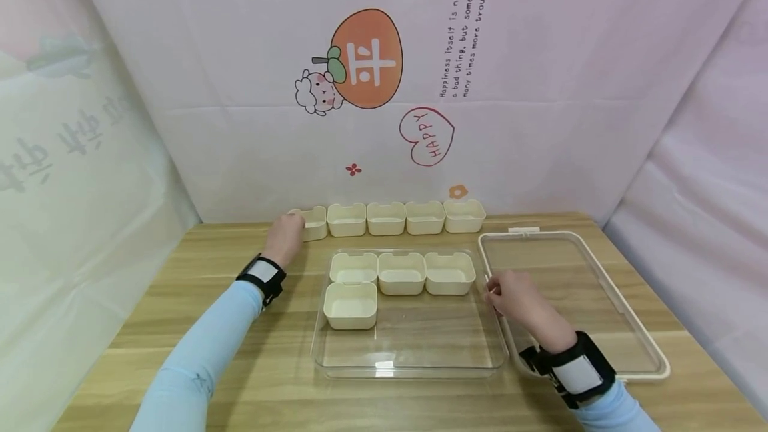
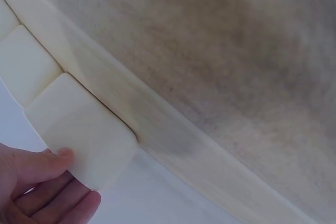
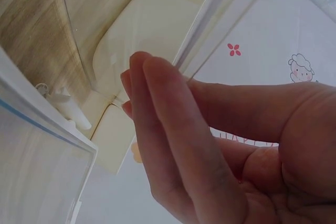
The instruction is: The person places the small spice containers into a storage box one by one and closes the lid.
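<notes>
My left hand (image 1: 285, 237) pinches the left end of a small cream bin (image 1: 316, 224), the leftmost of a row at the back of the table. In the left wrist view, the thumb lies on one side of this bin (image 2: 86, 124) and the fingers on the other. My right hand (image 1: 521, 300) pinches the right rim of a clear plastic box (image 1: 438, 352); the right wrist view shows that rim (image 3: 215, 24) between thumb and fingers. Inside the box, three cream bins (image 1: 402, 275) stand along the back and one bin (image 1: 351, 307) in front at the left.
Several more cream bins (image 1: 386, 220) continue the back row, close to the patterned cloth (image 1: 252, 152). A clear lid with a cream frame (image 1: 624, 299) lies to the right of the box. Cloth also hangs at both sides of the wooden table (image 1: 156, 325).
</notes>
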### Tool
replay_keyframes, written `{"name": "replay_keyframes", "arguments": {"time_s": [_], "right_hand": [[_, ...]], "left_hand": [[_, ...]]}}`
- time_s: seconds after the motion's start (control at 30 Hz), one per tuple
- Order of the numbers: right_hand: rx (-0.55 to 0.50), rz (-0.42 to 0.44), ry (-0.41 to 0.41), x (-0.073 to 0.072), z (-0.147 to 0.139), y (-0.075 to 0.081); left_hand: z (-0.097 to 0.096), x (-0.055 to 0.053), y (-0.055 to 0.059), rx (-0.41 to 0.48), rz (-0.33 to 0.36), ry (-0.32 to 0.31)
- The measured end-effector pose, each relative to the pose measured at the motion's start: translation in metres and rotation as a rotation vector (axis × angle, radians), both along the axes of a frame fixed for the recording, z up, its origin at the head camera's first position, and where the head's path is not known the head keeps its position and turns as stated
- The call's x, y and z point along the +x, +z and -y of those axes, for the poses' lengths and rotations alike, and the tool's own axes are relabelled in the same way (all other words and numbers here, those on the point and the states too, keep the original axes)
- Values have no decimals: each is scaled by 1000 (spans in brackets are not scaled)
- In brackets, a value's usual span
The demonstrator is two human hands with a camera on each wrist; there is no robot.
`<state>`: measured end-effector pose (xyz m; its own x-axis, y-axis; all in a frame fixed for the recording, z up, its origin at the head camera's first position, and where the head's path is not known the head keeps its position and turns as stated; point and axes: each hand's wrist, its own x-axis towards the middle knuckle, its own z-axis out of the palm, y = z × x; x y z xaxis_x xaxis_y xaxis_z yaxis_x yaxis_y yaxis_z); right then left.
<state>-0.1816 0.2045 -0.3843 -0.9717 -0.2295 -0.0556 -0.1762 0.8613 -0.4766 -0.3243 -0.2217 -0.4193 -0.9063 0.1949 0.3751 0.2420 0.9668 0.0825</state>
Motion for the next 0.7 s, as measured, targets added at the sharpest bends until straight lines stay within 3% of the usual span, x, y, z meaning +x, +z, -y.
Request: {"name": "replay_keyframes", "arguments": {"time_s": [0.7], "right_hand": [[-17, -26, 2, -1, -2, -3]], "left_hand": [[2, 1, 1, -66, -13, -23]]}}
